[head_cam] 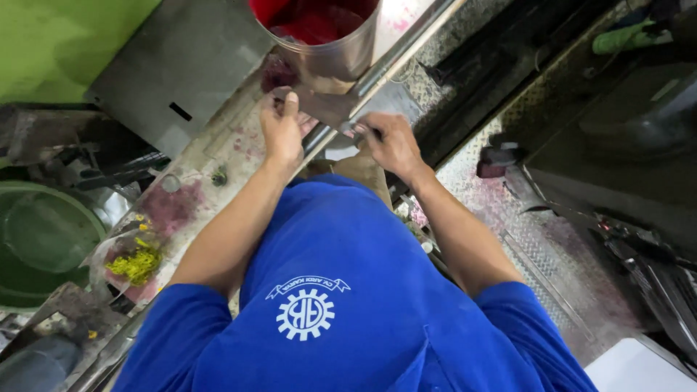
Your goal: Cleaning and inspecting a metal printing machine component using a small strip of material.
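My left hand [282, 132] pinches the left edge of a flat metal scraper blade [328, 107], thumb up against it. My right hand [392, 145] is closed around the same scraper's other end, where the handle is hidden by the fingers. The blade lies across a long steel bar [396, 59] that runs diagonally. Just beyond the blade stands a shiny metal can [335, 62] with red ink inside. My blue shirt fills the lower middle of the view.
The ink-stained ledge [185, 199] below my left arm carries a clear cup with yellow residue [135, 261]. A green tub [40, 243] sits at far left, a grey metal panel [181, 69] behind. Diamond-plate flooring [541, 243] and dark machine parts [639, 145] lie right.
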